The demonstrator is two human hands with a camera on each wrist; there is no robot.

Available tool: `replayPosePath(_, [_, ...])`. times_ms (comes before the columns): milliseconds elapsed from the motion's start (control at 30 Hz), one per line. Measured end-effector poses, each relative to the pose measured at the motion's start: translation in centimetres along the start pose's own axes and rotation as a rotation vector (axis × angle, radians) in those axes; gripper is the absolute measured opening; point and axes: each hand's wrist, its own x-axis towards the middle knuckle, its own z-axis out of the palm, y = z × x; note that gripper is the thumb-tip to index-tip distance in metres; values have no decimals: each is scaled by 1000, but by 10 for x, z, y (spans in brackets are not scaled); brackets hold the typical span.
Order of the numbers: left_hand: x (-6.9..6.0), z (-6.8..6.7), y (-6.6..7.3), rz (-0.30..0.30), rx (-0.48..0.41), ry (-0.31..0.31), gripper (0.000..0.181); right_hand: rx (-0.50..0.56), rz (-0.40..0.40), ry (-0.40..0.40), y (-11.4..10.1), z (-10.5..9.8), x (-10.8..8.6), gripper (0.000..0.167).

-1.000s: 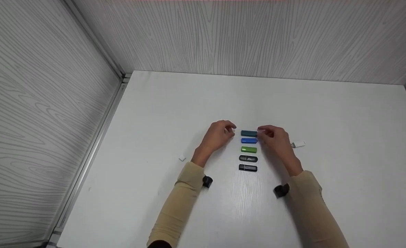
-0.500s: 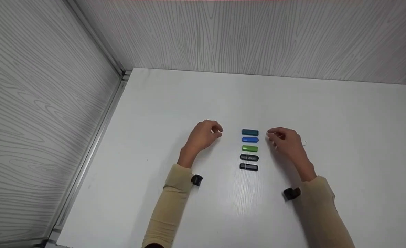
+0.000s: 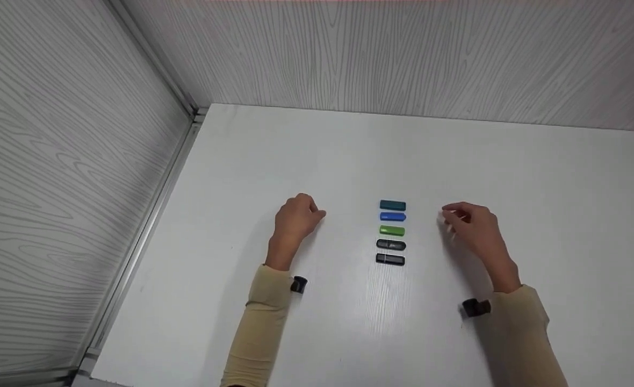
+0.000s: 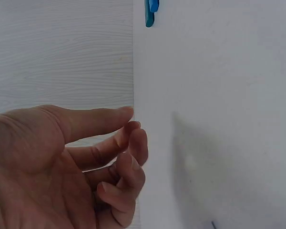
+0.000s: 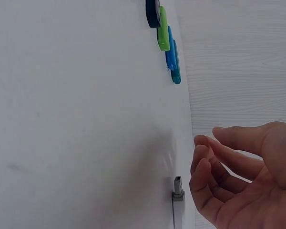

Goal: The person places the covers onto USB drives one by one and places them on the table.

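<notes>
In the head view, several USB flash drives lie in a column: teal (image 3: 393,205), blue (image 3: 393,216), green (image 3: 392,230) and two black ones, the rounder black drive (image 3: 390,245) above the squarer black drive (image 3: 390,259). To their left, my left hand (image 3: 297,217) hovers with loosely bent fingers and holds nothing. On the other side, my right hand (image 3: 473,223) has its fingers loosely bent, and the right wrist view shows nothing between thumb and fingertips. A white USB drive (image 5: 178,207) with bare metal plug lies on the table beside that hand; the hand mostly hides it in the head view.
The white tabletop (image 3: 317,150) meets a grey wood-grain panel (image 3: 381,59) at the back and another side panel (image 3: 64,177) on the left. Black wrist cameras sit below the sleeves, the left camera (image 3: 299,285) and the right camera (image 3: 476,308).
Both hands have moved apart, the left hand leftward and the right hand rightward, away from the teal drive. The small white piece by the left arm is now covered. The column stays put.
</notes>
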Motion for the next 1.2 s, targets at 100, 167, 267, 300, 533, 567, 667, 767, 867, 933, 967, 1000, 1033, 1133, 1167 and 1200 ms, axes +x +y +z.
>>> replayPosePath(100, [-4, -4, -1, -41, 100, 6, 30, -4, -10, 11, 3, -5, -2, 39])
replayPosePath(167, [-6, -7, -2, -60, 165, 6, 32, -12, -12, 19, 5, -7, -2, 38])
replayPosePath(267, [-8, -12, -5, -87, 232, -8, 31, -10, -13, 23, 5, -9, -3, 38])
replayPosePath(300, [-9, -13, -7, -94, 250, -14, 30, -6, -14, 22, 5, -9, -3, 38])
replayPosePath(533, [-18, -25, -19, -123, 290, -64, 23, 17, -28, 14, 7, -10, -3, 41])
replayPosePath(567, [-19, -26, -21, -124, 290, -70, 23, 13, -26, 14, 7, -10, -3, 41])
replayPosePath(667, [-23, -28, -24, -124, 288, -85, 25, -3, -16, 20, 9, -12, -5, 40])
replayPosePath(767, [-27, -31, -26, -122, 285, -107, 27, -22, -5, 27, 11, -14, -6, 40])
replayPosePath(867, [-29, -33, -28, -114, 279, -135, 26, -52, 11, 40, 12, -18, -9, 41])
replayPosePath(933, [-30, -34, -29, -105, 279, -152, 26, -73, 19, 56, 14, -21, -10, 42])
replayPosePath(967, [-31, -34, -29, -102, 278, -160, 26, -84, 21, 68, 15, -23, -10, 43])
replayPosePath(1000, [-31, -34, -30, -98, 278, -164, 25, -91, 27, 77, 16, -25, -11, 43])
replayPosePath(1033, [-32, -34, -31, -97, 278, -168, 25, -98, 31, 88, 18, -26, -12, 43])
replayPosePath(1133, [-34, -35, -33, -101, 257, -171, 25, -107, 46, 110, 23, -31, -13, 44])
replayPosePath(1167, [-35, -35, -35, -106, 240, -171, 25, -109, 50, 115, 24, -33, -13, 45])
replayPosePath(1200, [-36, -36, -37, -110, 221, -170, 25, -108, 56, 116, 26, -34, -14, 46])
